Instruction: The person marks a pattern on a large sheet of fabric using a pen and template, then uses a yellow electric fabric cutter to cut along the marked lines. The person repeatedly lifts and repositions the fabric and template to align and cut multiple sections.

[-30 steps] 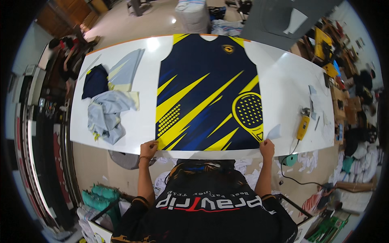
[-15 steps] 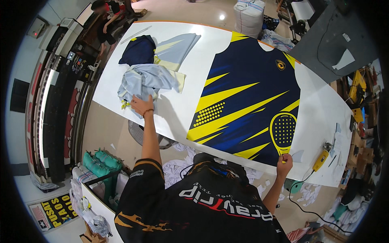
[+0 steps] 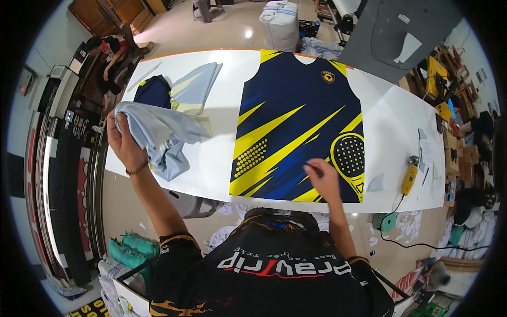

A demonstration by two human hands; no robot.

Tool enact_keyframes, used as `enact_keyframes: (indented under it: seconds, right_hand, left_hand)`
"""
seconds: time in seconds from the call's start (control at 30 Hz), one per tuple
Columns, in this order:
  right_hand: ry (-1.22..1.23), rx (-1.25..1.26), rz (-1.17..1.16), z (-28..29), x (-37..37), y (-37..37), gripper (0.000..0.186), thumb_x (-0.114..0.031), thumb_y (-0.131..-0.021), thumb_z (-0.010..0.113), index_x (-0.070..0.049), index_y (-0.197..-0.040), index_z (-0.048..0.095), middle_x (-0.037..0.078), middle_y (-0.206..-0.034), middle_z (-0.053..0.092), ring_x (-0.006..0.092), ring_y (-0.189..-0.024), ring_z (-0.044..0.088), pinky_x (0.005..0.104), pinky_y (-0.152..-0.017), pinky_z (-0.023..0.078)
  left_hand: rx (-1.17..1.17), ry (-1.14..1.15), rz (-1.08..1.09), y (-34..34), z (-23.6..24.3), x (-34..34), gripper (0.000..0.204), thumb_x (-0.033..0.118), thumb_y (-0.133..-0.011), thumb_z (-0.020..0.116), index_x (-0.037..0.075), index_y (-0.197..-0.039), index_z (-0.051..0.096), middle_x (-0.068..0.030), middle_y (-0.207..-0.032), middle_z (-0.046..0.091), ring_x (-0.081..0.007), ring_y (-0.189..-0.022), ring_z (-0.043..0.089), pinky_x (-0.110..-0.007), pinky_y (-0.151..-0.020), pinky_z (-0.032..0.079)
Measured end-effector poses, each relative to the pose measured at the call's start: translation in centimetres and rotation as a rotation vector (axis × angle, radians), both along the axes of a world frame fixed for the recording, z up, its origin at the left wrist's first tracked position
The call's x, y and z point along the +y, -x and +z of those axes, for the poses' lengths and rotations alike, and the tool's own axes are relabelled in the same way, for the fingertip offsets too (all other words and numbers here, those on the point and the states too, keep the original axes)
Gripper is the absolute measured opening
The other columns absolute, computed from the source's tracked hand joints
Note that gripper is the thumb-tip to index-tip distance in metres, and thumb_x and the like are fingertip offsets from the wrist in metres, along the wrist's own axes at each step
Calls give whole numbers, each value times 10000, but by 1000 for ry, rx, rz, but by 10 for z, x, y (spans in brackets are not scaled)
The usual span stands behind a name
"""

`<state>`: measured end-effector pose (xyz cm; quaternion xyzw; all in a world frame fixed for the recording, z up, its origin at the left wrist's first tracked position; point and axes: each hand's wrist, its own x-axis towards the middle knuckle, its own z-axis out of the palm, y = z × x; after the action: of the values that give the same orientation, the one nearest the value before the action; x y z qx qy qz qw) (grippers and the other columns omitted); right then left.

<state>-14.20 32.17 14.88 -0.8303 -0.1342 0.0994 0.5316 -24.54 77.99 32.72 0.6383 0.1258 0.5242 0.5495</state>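
Observation:
With the fingers of my left hand (image 3: 127, 145) closed on its edge, a pale blue-grey fabric piece (image 3: 158, 129) is lifted partly off the table at the left. Its lower part still lies bunched on the white surface. Behind it sit a crumpled navy fabric piece (image 3: 151, 91) and another flat pale piece with a yellow edge (image 3: 196, 84). My right hand (image 3: 325, 182) hovers over the lower part of a navy and yellow jersey panel (image 3: 296, 105), fingers loosely bent and apart, holding nothing. The panel lies spread flat, with a paddle-racket print at its lower right corner.
A yellow corded tool (image 3: 409, 179) rests on the right of the white table (image 3: 391, 148), near a small pale scrap (image 3: 375, 183). A large printer (image 3: 50, 174) stands at the left. Beyond the table are a white sack (image 3: 279, 26) and a person (image 3: 112, 53).
My left hand has lifted the pale fabric up and leftward from the pile. My right hand has left the jersey panel's lower right corner and moved left over it. The whole view has shifted.

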Motion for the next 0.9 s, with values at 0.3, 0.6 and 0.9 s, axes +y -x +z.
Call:
enact_keyframes:
  seconds: [0.3, 0.6, 0.9]
  right_hand:
    - [-249, -350, 513, -42, 88, 35, 619, -299, -893, 806, -93, -1426, 567, 140, -1400, 578, 282, -1303, 533, 411, -1069, 446]
    - [-550, 433, 266, -26, -19, 31, 164, -88, -1009, 617, -1, -1125, 694, -19, -894, 683, 41, -792, 589, 239, -694, 493]
    - [-554, 678, -99, -60, -60, 33, 181, -169, -1019, 682, -27, -1130, 693, -61, -784, 640, -8, -662, 533, 198, -567, 397]
  left_hand:
    - [-146, 27, -366, 2, 81, -161, 283, 250, -1105, 506, -18, -1131, 594, -69, -981, 656, -85, -818, 609, -218, -745, 483]
    - [135, 550, -347, -137, -6, -144, 288, 208, -1072, 538, 4, -1254, 628, -66, -1042, 669, -125, -845, 645, -256, -707, 536]
    - [714, 761, -421, -121, -257, -173, 364, 252, -1012, 614, 32, -1301, 593, -92, -1144, 651, -229, -1011, 670, -357, -838, 549]
